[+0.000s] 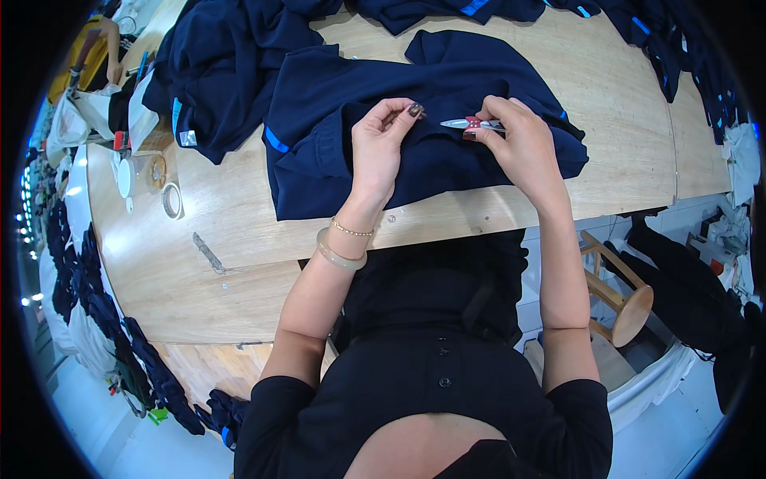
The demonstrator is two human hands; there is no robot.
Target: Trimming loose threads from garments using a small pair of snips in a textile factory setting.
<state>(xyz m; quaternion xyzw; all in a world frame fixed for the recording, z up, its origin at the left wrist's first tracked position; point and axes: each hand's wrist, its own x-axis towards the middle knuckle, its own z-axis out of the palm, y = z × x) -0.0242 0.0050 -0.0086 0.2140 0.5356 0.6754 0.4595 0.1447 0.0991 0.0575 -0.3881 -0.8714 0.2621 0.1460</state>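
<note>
A dark navy garment (319, 96) lies in folds in front of me at the table's near edge, with a gathered waistband or cuff at its left part and bright blue strips at its sides. Over that gathered part is my left hand (377, 148), thumb and fingers pinched together; what is between them is too small to make out. My right hand (523, 144) is closed round a pair of thread snips (472, 124) with a red part and silver blades. The blades point left toward my left fingertips, just above the cloth.
More navy garments (227, 76) are heaped at the back left and along the far edge of the wooden table (231, 291). A clear jar (144, 174) and a roll of tape (171, 200) stand at left. A wooden stool (633, 313) is at right. Another person's arm (112, 52) shows far left.
</note>
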